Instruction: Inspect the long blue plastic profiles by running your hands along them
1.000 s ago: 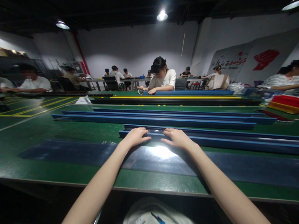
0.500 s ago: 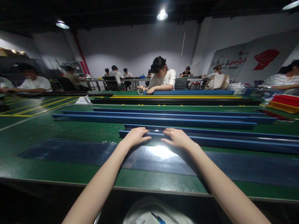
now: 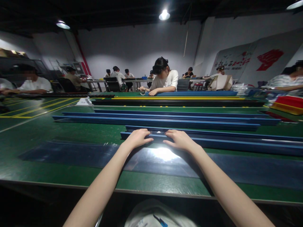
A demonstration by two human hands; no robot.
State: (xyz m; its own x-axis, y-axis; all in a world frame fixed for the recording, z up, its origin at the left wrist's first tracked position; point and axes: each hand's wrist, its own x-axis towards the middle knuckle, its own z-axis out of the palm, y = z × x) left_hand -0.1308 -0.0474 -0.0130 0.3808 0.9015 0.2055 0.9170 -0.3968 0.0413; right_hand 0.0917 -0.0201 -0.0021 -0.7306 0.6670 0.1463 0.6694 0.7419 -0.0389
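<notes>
A long blue rail (image 3: 236,145) lies across the green table (image 3: 59,132) in front of me, with a second blue rail (image 3: 224,135) just behind it. My left hand (image 3: 137,138) rests palm down on the near rail's left end, fingers curled over its far edge. My right hand (image 3: 180,139) grips the same rail a little to the right, fingers bent over its top. A dark blue glossy sheet (image 3: 71,154) lies flat under my forearms and reflects a lamp.
More long blue rails (image 3: 153,121) lie further back, then black and yellow strips (image 3: 177,101). A person in white (image 3: 164,80) works at the far side; others sit left (image 3: 33,83) and right (image 3: 286,82). Red and yellow trays (image 3: 287,105) stand far right.
</notes>
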